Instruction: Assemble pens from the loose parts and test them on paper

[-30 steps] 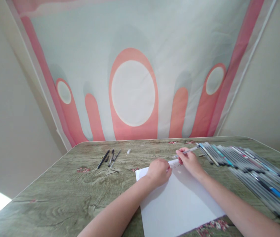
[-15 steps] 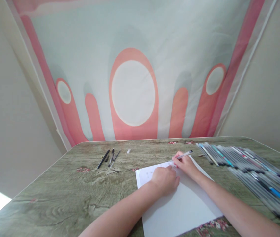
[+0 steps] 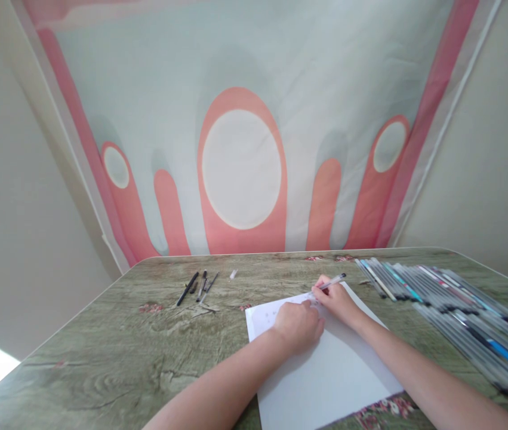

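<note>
A white sheet of paper lies aslant on the table, with small marks along its upper left part. My right hand is closed on a clear pen with a dark end, and its tip meets the paper near the top edge, partly hidden by my fingers. Beside it my left hand rests flat on the sheet, fingers stretched toward the pen and holding nothing. The fingertips of the left hand are close to the right hand.
Many clear pens lie in rows on the right of the wood-patterned table. At the back left are several dark pens and a small whitish piece. A pink-and-grey patterned backdrop hangs behind the table.
The pen in my right hand has shifted very slightly to the left, its dark end with it. My left hand has barely moved on the paper.
</note>
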Available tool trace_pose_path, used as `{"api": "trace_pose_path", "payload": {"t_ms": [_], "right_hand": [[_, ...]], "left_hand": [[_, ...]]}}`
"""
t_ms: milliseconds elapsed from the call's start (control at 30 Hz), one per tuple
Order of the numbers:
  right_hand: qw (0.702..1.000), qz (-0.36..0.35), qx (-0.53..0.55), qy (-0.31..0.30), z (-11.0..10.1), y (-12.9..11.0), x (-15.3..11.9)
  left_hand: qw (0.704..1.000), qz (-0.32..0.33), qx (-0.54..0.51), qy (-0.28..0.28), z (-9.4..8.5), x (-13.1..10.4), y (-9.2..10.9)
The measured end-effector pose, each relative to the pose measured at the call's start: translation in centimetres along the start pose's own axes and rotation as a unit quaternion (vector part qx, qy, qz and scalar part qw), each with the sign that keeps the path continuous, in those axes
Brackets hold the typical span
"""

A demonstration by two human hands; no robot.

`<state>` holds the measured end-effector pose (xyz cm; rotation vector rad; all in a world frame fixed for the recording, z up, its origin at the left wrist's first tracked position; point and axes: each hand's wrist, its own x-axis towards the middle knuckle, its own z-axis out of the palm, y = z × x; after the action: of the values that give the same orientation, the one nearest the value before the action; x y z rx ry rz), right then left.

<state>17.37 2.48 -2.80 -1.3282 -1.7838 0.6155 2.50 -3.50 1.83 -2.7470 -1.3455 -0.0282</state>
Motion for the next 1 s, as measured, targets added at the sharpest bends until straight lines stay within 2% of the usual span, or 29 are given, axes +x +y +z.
{"api": "trace_pose_path", "payload": {"t_ms": [300, 1000], "right_hand": [[1.0, -0.001, 0.013, -0.005, -0.12, 0.0, -0.06], [1.0, -0.002, 0.014, 0.008, -0.09, 0.07, 0.01]], "left_hand": [[1.0, 0.0, -0.005, -0.012, -0.67, -0.11, 0.09], [1.0, 0.016, 0.002, -0.009, -0.64, -0.08, 0.0]]}}
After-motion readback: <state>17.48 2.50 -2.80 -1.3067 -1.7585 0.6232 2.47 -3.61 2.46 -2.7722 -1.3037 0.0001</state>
